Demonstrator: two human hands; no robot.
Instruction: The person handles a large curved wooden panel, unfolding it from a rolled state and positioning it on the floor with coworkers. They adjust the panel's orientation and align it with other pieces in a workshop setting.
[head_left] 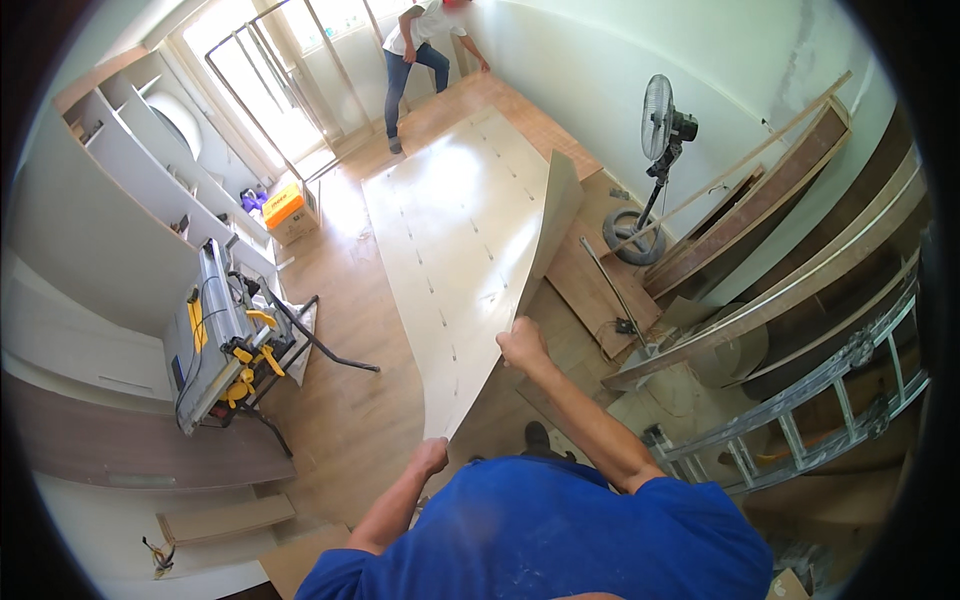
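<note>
A large, thin cream sheet (pixel 455 235), marked with rows of small dark spots, stretches from my hands toward the far end of the room. My left hand (pixel 430 456) is closed on its near left corner. Further along the near right edge, my right hand (pixel 523 344) grips the sheet in a fist. The sheet bends between my hands, and its right side curls up, showing a duller underside (pixel 560 200). Its far end lies low, close to brown boards (pixel 540 115) on the floor. What the fingertips do beneath the sheet is hidden.
A person (pixel 420 45) in a white top bends over the far boards. To the left stand a folding-leg table saw (pixel 215 345) and an orange-topped box (pixel 290 212). A pedestal fan (pixel 658 125), leaning wooden panels (pixel 770 210) and a metal ladder (pixel 790 440) line the right.
</note>
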